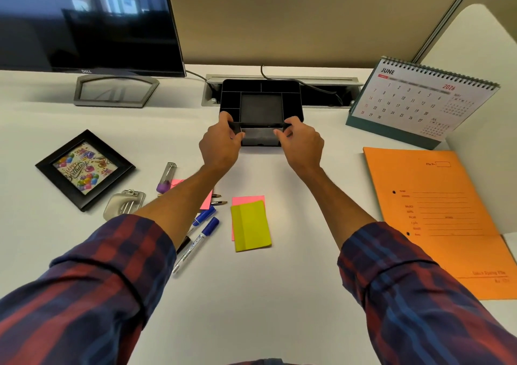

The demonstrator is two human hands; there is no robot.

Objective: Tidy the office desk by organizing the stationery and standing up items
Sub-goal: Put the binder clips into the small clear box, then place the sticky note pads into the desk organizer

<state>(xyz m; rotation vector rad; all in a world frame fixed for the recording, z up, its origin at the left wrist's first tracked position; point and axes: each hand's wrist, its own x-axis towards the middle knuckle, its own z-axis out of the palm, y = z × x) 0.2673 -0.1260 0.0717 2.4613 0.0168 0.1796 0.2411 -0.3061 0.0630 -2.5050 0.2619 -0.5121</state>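
Both hands reach forward from plaid sleeves: left hand (221, 141) and right hand (300, 142) each pinch a front corner of the black desk organizer (261, 107), fingers curled on the near rim, thumbs below by what looks like a small front drawer, though I can't tell if it's part open. Two-sided grip makes sense, my read: keeps the tray square while it's positioned. Near to far: under the left forearm lie the blue markers (208, 226), loose pen tips and a pink sticky pad (207, 199); just right of those, a yellow-green sticky pad (251, 226) stacked on another pink one. Further left sit a hole punch (124, 204), a purple-ended tube (166, 178) and a picture frame (85, 169) lying flat, so that's likely a stand-up item. Orange file folder (439, 219) lies flat at right. Organizer sits mid-desk at the back, compartments look empty, partly over the cable tray (321, 80). Behind: monitor (86, 20) at left, desk calendar (419, 99) already upright at right. Stationery not yet sorted; task looks early.
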